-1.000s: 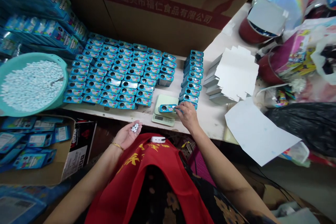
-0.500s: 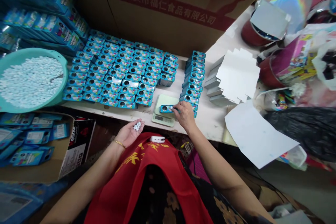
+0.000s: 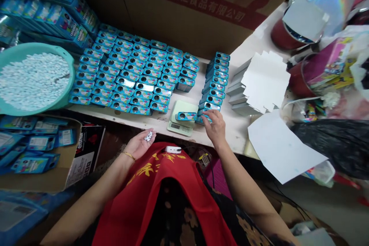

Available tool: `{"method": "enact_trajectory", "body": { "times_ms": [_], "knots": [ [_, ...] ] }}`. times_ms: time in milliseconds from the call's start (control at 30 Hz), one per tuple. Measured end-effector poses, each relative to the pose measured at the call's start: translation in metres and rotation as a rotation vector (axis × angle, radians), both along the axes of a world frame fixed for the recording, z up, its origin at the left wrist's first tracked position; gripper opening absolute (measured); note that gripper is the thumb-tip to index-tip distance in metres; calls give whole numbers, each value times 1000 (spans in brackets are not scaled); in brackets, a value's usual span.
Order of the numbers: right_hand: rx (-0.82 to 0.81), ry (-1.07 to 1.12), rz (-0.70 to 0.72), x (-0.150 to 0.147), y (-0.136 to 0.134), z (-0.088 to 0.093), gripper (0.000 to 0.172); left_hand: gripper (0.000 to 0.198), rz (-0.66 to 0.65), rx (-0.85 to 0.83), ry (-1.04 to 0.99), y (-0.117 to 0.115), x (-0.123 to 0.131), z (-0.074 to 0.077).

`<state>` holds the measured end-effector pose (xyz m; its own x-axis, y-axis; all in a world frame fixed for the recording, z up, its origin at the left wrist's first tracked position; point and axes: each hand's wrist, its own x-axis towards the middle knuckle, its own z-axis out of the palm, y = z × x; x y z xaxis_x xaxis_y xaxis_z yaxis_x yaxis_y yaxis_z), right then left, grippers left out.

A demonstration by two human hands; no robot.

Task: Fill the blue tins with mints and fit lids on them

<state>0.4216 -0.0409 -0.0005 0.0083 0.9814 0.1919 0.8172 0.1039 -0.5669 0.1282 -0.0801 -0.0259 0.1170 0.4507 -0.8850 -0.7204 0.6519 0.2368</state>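
My left hand [image 3: 140, 144] is cupped palm up near the table edge, holding a small heap of white and pale-blue candies [image 3: 148, 136]. One small blue candy tin [image 3: 186, 117] stands on the pale-green digital scale [image 3: 181, 127], with a dark round mark on its top. To the right of the scale, my right hand [image 3: 215, 126] has its thumb and fingers closed on a blue tin at the near end of a short row of tins [image 3: 215, 85]. That tin is partly covered by my fingers.
Many blue tins [image 3: 129, 73] stand in rows left of the scale. A turquoise basin [image 3: 68, 65] of candies sits at far left, above an open carton [image 3: 72, 153] of blue packs. White card sheets [image 3: 266, 80] are stacked at right; a large cardboard box [image 3: 184, 19] stands behind.
My right hand has moved off the tin on the scale and over to the right-hand row. My left hand still holds the candies, slightly shifted in view.
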Motion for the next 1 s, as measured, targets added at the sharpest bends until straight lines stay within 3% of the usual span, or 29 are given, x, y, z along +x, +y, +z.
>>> {"method": "enact_trajectory", "body": {
  "times_ms": [67, 233, 333, 433, 600, 833, 1000],
  "knots": [
    [-47, 87, 32, -1, -12, 2, 18, 25, -47, 35, 10, -4, 2, 2],
    [-296, 227, 474, -47, -51, 12, 18, 23, -317, 115, -25, -14, 21, 16],
    [-344, 163, 597, -78, -66, 17, 25, 28, -445, 156, -74, -18, 32, 23],
    [-374, 104, 627, -91, -69, 18, 27, 35, -512, 225, -155, -22, 37, 27],
    [-431, 135, 658, -88, -70, 18, 24, 37, -576, 244, -181, -26, 36, 29],
    [-473, 292, 618, -84, -71, 16, 19, 36, -774, 333, -112, -25, 36, 28],
    [-479, 323, 582, -86, -77, 14, 18, 42, -808, 399, -125, -26, 37, 26]
  ]
}}
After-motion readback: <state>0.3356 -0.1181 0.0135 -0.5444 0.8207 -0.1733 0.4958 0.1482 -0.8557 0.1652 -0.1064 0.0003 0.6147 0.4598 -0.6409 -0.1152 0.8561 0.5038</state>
